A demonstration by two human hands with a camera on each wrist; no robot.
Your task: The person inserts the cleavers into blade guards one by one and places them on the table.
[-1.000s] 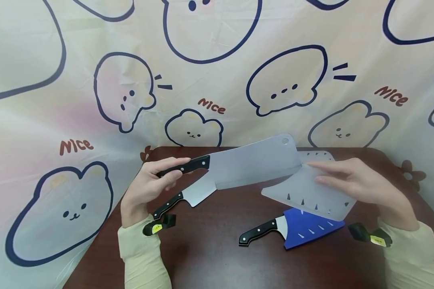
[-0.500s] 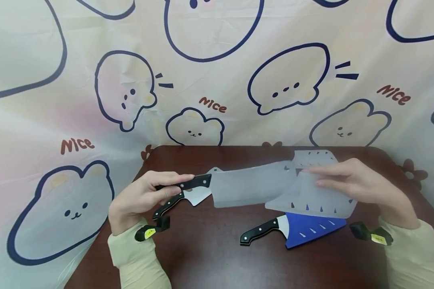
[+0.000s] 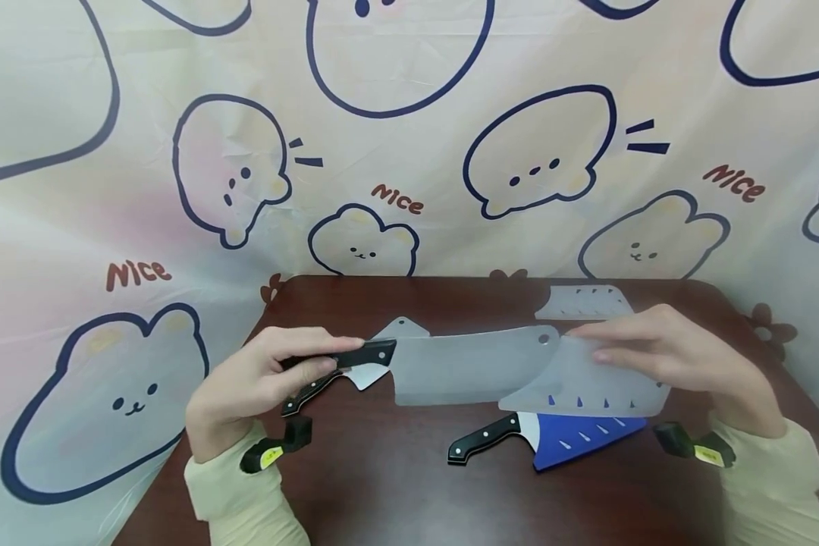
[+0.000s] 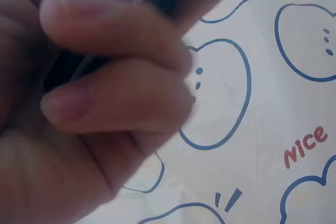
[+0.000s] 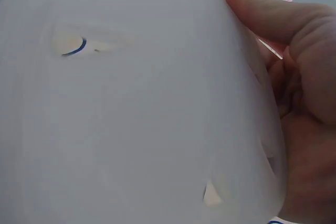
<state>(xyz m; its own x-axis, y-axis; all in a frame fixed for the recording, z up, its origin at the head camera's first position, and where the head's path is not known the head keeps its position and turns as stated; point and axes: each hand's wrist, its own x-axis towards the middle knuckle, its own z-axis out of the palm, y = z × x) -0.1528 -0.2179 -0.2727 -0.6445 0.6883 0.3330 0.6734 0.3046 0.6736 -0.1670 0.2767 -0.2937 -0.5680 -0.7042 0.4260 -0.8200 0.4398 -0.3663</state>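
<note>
My left hand [image 3: 266, 371] grips the black riveted handle of a large cleaver [image 3: 464, 368], which I hold level above the table with its blade pointing right. In the left wrist view, curled fingers [image 4: 126, 93] wrap the dark handle. Thumb and fingers of my right hand [image 3: 682, 360] pinch a translucent white blade cover [image 3: 607, 379] with small triangular slots. The right wrist view shows the cover [image 5: 142, 114] filling most of the frame. Its curved mouth overlaps the cleaver's front end; I cannot tell whether the blade tip is inside.
Behind the cleaver lies a smaller knife [image 3: 362, 377] with a bare blade, partly hidden. A black-handled knife [image 3: 484, 440] in a blue cover [image 3: 580, 444] lies in front. Another translucent cover [image 3: 583, 302] is at the back of the brown table [image 3: 409, 493]. Printed cloth [image 3: 382, 159] hangs behind.
My left hand has lowered the cleaver and turned it nearly level, in line with the cover. The cover has tilted slightly, its front edge now closer to horizontal. My right hand stays nearly in place.
</note>
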